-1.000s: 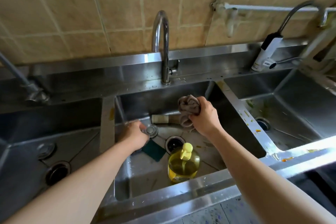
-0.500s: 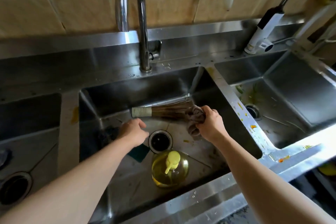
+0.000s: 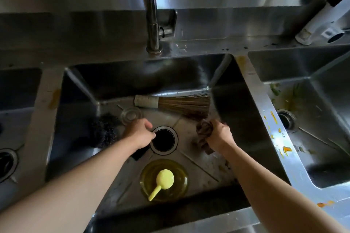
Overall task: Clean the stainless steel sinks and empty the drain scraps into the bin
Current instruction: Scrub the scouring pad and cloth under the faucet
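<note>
I look down into the middle steel sink point(image 3: 240, 111). My left hand point(image 3: 139, 134) is at the left rim of the open drain point(image 3: 163, 141), its fingers curled, with nothing visible in them. The round drain cover point(image 3: 131, 115) lies on the sink floor just behind that hand. Right of the drain, my right hand point(image 3: 219, 136) grips a crumpled brown rag point(image 3: 203, 134) against the sink floor. A bamboo brush point(image 3: 180, 104) lies along the back wall.
A yellow soap bottle point(image 3: 163, 179) stands in front of the drain. A dark scouring pad point(image 3: 104, 130) lies at the left and a dark sponge point(image 3: 140, 153) under my left wrist. The right sink point(image 3: 322, 138) holds food scraps around its drain point(image 3: 286, 119). The faucet point(image 3: 151, 15) rises behind.
My left hand has set the drain cover down on the sink floor and moved to the drain's rim. My right hand lowered the rag to the sink floor. The view tilted down and closer.
</note>
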`<state>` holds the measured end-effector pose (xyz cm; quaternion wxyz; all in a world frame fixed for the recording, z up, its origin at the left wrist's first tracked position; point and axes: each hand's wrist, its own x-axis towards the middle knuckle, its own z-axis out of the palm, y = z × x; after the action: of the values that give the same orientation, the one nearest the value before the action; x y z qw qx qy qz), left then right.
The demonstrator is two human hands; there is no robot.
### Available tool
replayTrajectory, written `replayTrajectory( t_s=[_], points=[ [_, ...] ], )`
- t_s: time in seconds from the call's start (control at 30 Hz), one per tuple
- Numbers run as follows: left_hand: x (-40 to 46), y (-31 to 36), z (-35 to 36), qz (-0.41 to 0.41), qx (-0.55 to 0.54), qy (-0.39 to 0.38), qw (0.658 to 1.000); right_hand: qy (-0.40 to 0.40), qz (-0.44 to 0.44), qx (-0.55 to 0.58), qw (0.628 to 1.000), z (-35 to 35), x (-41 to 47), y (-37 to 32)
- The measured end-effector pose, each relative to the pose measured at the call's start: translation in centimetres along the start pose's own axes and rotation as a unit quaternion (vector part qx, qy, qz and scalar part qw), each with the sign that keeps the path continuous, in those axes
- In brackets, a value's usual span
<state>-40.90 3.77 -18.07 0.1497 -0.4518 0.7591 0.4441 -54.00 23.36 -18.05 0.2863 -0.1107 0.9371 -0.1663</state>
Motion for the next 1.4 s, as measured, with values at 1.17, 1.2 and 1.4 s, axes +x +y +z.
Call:
replayTrajectory(
  t_s=[1.17,1.2,1.4],
  points=[
    [-5.4,-4.5,-1.4,-0.067,0.021,0.071,0.995,-0.121,-0.161,-0.101,0.974,0.6,-2.3,-6.0],
    [-5.1,-4.8,-1.5,-0.07,0.026,0.071,0.995,-0.121,-0.163,-0.105,0.974,0.9,-2.0,-6.4],
    [-1.3,-6.5,-1.0,-0.095,0.095,0.04,0.99,-0.133,-0.181,-0.112,0.968,3.7,0.3,-8.2]
  ],
)
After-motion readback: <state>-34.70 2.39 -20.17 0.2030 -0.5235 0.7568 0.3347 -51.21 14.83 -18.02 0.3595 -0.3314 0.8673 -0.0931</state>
